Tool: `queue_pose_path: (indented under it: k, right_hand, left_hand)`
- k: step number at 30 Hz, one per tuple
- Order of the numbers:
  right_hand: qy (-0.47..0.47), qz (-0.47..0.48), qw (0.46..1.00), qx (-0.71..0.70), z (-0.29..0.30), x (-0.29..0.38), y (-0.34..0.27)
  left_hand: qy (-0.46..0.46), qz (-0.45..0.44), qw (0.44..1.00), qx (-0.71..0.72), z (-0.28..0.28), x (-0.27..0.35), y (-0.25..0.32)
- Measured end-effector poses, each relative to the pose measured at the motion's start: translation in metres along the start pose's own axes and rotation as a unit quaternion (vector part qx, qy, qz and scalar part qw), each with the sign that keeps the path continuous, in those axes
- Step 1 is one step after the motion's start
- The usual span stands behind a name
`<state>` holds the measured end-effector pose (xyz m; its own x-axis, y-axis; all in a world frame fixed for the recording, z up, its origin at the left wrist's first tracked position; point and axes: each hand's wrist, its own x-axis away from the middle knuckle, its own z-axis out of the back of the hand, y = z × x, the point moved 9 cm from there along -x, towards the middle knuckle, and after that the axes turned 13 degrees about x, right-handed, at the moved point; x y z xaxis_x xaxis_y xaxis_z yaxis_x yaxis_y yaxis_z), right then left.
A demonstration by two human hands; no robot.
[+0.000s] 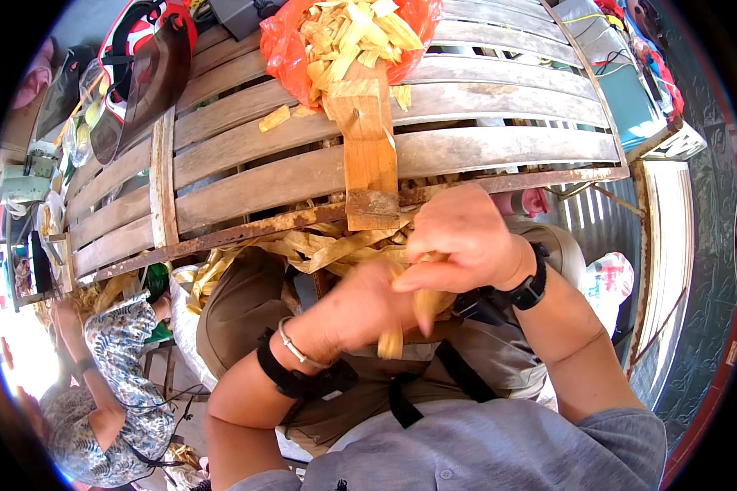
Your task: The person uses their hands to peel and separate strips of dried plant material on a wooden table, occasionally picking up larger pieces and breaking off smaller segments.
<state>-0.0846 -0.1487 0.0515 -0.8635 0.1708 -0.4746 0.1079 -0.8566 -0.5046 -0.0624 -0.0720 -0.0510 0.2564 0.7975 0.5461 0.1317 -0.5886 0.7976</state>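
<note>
My left hand (365, 307) and my right hand (460, 236) meet above my lap, both blurred by motion. Between them they grip a dried yellow plant strip (431, 302), and an end of yellow strip (390, 344) hangs below my left hand. My fingers hide most of it. Long loose strips (319, 248) lie over my knees, just beyond the hands. A wooden board with a raised block (370, 166) juts from the slatted table toward me. Behind it, a red plastic bag (278, 46) holds a heap of short folded pieces (362, 37).
The slatted wooden table (258, 178) has a rusty metal front edge. A red and white helmet (138, 55) with a dark visor rests at its left. On my left sits another person (116, 380) in a patterned garment. A folded metal frame (657, 245) stands at right.
</note>
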Motion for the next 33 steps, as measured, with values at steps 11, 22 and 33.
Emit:
queue_pose_path:
  k: [11, 22, 33]
  right_hand:
    - [-0.189, -0.479, 0.677, -0.526, -0.081, 0.053, 0.028]
    - [0.041, -0.385, 0.879, -0.280, -0.040, 0.036, 0.045]
    - [-0.143, -0.413, 0.840, -0.321, -0.079, 0.047, 0.048]
  left_hand:
    - [0.191, -0.450, 0.768, -0.413, 0.018, 0.050, 0.085]
    - [0.341, -0.385, 0.820, -0.250, 0.059, 0.044, 0.066]
    - [0.185, -0.445, 0.862, -0.158, 0.051, 0.049, 0.074]
